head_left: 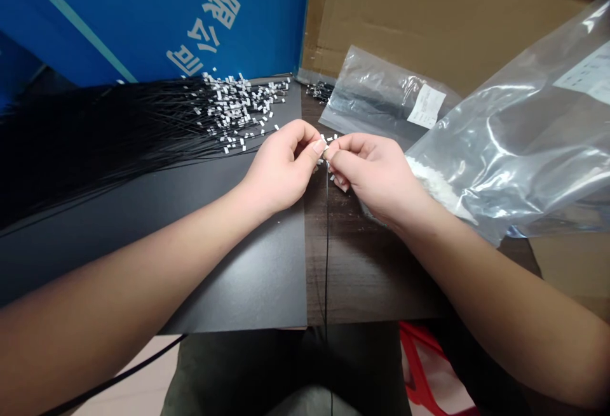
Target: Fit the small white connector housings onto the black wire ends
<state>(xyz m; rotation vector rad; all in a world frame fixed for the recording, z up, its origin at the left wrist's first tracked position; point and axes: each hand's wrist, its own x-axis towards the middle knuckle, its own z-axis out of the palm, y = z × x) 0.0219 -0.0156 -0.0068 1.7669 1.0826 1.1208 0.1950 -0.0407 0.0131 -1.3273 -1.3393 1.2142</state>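
In the middle of the head view, the fingertips of both hands meet around a small white piece (326, 147), mostly covered by the fingers. My left hand (281, 165) is closed in a pinch on its left side. On its right side, my right hand (374, 168) also pinches with thumb and index finger. A thin black cable (326, 238) hangs down from between the hands, over the table edge toward the lap. Several small white pieces show beneath and behind the fingertips. How the cable and the white piece join is hidden.
A big bundle of black cables (119, 120) with white ends (233, 105) lies at left on the dark table (267, 270). Behind stand a blue panel (119, 16) and a cardboard box (429, 16). Clear plastic bags (515, 149) lie right, one holding white pieces (436, 184).
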